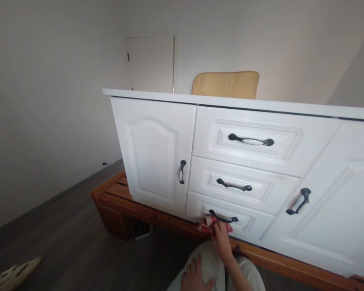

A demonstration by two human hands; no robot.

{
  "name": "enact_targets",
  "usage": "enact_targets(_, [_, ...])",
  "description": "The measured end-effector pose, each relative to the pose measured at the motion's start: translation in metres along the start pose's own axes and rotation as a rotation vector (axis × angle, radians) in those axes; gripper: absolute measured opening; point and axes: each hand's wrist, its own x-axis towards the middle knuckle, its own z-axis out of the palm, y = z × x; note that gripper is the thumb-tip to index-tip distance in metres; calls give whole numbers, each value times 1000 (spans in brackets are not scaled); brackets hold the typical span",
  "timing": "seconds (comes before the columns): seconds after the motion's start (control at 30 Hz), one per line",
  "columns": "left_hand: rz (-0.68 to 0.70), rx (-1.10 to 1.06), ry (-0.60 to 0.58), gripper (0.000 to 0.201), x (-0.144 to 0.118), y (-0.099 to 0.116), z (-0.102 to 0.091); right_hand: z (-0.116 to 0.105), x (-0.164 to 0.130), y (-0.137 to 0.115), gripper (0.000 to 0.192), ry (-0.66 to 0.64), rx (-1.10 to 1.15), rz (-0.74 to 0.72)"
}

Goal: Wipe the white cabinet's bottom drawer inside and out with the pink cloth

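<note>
My right hand (221, 237) presses a red and white cloth (206, 223) against the bottom drawer (248, 221), just under its dark handle (223, 217). The cloth is bunched, and part of it lies beneath my fingers. My left hand (195, 276) rests with its fingers spread on my knee, holding nothing. The drawer belongs to a white cabinet (157, 161) that stands in front of me, with three drawers in the middle and a door on either side.
The cabinet stands on a brown wooden base (115, 192). Behind its top rises a yellow chair back (226, 84). A beige slipper-like object (18, 275) lies on the dark floor at lower left. Under the base is a dark box-like item (142, 230).
</note>
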Motion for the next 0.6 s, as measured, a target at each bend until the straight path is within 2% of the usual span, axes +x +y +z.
enact_targets(0.1, [-15,20,42,96,-2,0,2,-57,-31,64,25,163,-79,72])
enact_targets(0.17, [-11,36,75,92,-5,2,3,-100,-42,99,20,175,-110,102])
enact_targets(0.27, [4,56,77,90,-8,5,5,-159,-38,128,18,175,-136,114])
enact_targets(0.33, [6,69,80,88,-9,6,5,-189,-23,127,20,144,-134,99])
enact_targets(0.43, [1,89,77,88,-8,8,3,-221,7,104,18,170,-125,81])
enact_targets(0.53, [-5,99,47,90,-7,8,0,-246,33,67,21,342,-45,142])
enact_targets(0.6, [-1,93,39,90,-8,7,-2,-256,40,41,31,519,77,269])
